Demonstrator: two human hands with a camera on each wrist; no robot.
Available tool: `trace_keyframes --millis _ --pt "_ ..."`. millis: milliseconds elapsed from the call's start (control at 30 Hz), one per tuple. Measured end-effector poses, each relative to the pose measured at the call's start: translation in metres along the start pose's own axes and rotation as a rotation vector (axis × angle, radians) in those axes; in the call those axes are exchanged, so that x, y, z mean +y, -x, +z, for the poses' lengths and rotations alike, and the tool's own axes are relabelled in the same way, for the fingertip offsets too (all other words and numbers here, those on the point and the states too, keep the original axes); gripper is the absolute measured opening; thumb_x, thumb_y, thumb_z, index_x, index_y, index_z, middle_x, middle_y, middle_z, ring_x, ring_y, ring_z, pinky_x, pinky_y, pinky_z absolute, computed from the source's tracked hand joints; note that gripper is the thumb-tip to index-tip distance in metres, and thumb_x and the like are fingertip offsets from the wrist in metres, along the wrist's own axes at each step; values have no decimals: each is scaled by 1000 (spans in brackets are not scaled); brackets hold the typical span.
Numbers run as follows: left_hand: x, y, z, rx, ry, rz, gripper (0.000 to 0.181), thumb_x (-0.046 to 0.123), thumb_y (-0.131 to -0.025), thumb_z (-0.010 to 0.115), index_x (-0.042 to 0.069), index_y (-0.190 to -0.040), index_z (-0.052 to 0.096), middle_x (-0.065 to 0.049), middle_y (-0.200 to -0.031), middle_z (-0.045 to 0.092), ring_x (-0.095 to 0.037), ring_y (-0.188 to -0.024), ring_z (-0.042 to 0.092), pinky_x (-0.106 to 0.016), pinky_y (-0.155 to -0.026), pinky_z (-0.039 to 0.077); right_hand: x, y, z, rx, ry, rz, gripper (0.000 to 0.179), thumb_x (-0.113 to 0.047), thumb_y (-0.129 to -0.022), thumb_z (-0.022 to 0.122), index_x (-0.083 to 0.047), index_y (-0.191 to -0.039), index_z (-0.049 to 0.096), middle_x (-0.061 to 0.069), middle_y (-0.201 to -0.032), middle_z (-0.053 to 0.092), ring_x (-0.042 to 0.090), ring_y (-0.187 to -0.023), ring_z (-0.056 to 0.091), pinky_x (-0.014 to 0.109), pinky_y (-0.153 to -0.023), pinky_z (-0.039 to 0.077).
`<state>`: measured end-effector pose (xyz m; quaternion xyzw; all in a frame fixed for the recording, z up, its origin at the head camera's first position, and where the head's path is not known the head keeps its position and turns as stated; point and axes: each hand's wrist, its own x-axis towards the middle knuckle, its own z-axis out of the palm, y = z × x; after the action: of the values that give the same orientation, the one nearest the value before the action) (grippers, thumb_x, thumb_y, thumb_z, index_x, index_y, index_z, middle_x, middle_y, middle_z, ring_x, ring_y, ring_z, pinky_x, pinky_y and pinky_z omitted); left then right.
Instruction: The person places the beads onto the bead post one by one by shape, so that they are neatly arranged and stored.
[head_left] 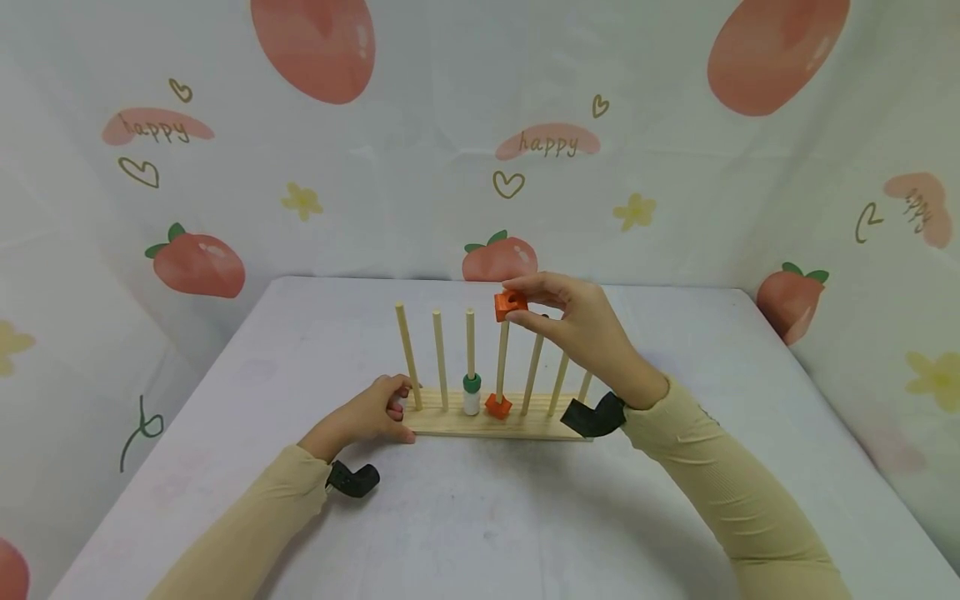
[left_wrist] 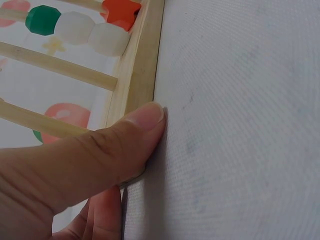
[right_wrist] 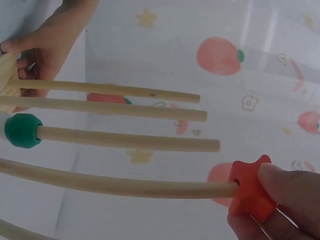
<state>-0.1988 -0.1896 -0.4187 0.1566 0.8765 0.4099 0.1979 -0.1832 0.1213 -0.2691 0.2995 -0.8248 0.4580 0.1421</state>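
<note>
My right hand (head_left: 588, 325) pinches an orange-red star-shaped bead (right_wrist: 246, 192) between thumb and fingers at the top of a middle peg (right_wrist: 125, 186), whose tip meets the bead's hole. With thumb in front and fingers behind, my left hand (head_left: 371, 410) grips the left end of the wooden pegboard base (head_left: 465, 427). At the foot of that same middle peg sits another orange-red star bead (head_left: 498, 407). One peg to the left carries white beads (left_wrist: 109, 40) with a green bead (left_wrist: 43, 20) on top.
Two bare pegs (head_left: 406, 350) (head_left: 440, 358) rise at the board's left. More pegs (head_left: 533, 375) stand to the right, partly behind my right hand and wrist strap (head_left: 594, 415). The board stands on a white-covered table (head_left: 450, 525) before a fruit-printed cloth (head_left: 420, 192).
</note>
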Motion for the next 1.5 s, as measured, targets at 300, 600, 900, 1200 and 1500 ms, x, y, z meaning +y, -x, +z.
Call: trace_keyframes --millis 300,600,900,1200,1500 --pt "0 1 1 0 -3 0 72 4 -67 88 -4 -126 47 -16 -110 40 -21 -91 46 -29 -79 45 0 -1 1 -20 45 19 34 -9 -80 78 -5 -113 70 4 -104 73 16 -97 69 32 -87 54" --pt "1 1 2 10 -9 -13 74 4 -67 88 -3 -128 47 -17 -113 41 -21 -92 47 -32 -82 46 2 -2 2 -22 63 31 33 -9 -80 78 -7 -112 71 3 -103 73 14 -96 69 31 -85 54" --pt "-2 -1 2 9 -18 -14 75 6 -66 88 -5 -127 46 -17 -113 41 -21 -92 48 -30 -81 46 0 -1 1 -28 67 52 34 -9 -80 78 -8 -113 70 4 -104 73 16 -97 69 33 -84 55" --pt "0 -1 0 6 -15 -15 75 6 -66 88 -4 -128 46 -16 -113 41 -20 -91 47 -27 -78 46 0 -2 0 -47 60 62 33 -16 -81 78 -11 -113 69 0 -112 71 12 -101 67 33 -88 52" --pt "0 0 1 5 -1 -16 74 4 -67 88 -3 -128 47 -17 -114 40 -21 -92 47 -32 -81 46 0 -2 -1 -55 49 77 34 -16 -81 79 -11 -113 69 -1 -113 70 10 -102 67 33 -89 52"
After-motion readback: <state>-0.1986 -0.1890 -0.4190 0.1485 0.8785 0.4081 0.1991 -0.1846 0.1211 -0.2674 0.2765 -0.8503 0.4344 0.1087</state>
